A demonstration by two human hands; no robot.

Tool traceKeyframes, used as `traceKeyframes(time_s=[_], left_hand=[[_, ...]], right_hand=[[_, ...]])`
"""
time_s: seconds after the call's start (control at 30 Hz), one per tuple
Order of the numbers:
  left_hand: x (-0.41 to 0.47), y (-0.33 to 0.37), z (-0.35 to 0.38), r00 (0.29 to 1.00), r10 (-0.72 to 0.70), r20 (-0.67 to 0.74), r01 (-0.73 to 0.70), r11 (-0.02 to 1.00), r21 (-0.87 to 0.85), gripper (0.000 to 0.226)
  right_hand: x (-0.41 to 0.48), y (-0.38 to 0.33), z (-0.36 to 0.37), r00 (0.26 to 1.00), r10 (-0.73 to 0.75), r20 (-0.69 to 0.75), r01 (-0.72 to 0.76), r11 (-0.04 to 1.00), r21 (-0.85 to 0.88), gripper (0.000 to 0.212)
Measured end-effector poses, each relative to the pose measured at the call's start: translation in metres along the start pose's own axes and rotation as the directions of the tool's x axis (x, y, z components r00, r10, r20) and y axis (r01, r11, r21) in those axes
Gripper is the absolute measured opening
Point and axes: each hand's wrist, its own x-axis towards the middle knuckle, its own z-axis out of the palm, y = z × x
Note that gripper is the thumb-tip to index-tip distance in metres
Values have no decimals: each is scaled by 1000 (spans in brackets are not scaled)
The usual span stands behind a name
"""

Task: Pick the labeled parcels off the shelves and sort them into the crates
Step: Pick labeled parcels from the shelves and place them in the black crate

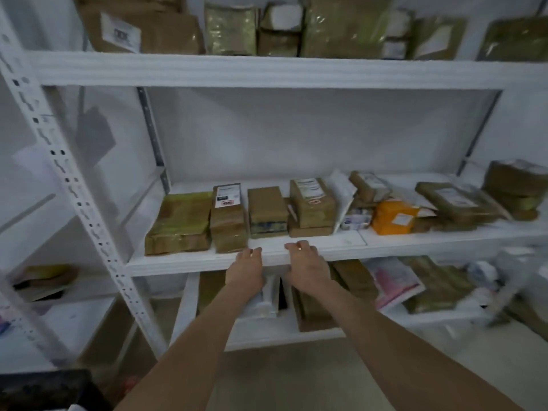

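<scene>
just above the front lip of the white metal middle shelf, both hands reach forward empty, fingers loosely spread. straight beyond them stands the plain brown tape-wrapped parcel, its long axis running front to back, flanked close by other parcels. the left hand and right hand look about equally near, the left perhaps slightly nearer.

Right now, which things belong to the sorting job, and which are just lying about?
Job: brown taped parcel with white label; orange padded parcel; left hand; right hand, both empty.
Lying about: white metal shelf; loose white paper on the side rack.
</scene>
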Motion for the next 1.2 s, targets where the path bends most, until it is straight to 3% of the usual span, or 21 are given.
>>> traceKeyframes(time_s=[0.33, 0.57, 0.77, 0.9, 1.07, 1.2], left_hand=[[21, 235, -46, 968, 205, -142, -199, 978, 56, 63], [24, 363, -102, 877, 348, -331, -334, 937, 99, 62], [48, 409, -176, 743, 396, -540, -382, 913, 143, 58], [79, 412, -229, 640, 315, -701, -377, 924, 72, 56], [132, 401, -279, 684, 109, -721, -380, 897, -225, 54], [170, 393, -301, 648, 13, -761, -391, 864, -318, 57]], right_hand=[[-49, 193, -132, 975, 75, -209, -73, 997, 17, 49], [-61, 273, -219, 940, 66, -335, -69, 998, 5, 51], [-33, 295, -297, 876, 55, -479, -23, 997, 73, 53], [1, 293, -344, 831, 55, -554, 35, 988, 151, 54], [54, 281, -394, 813, 116, -570, 127, 921, 368, 60], [94, 266, -416, 837, 132, -532, 230, 797, 559, 68]])
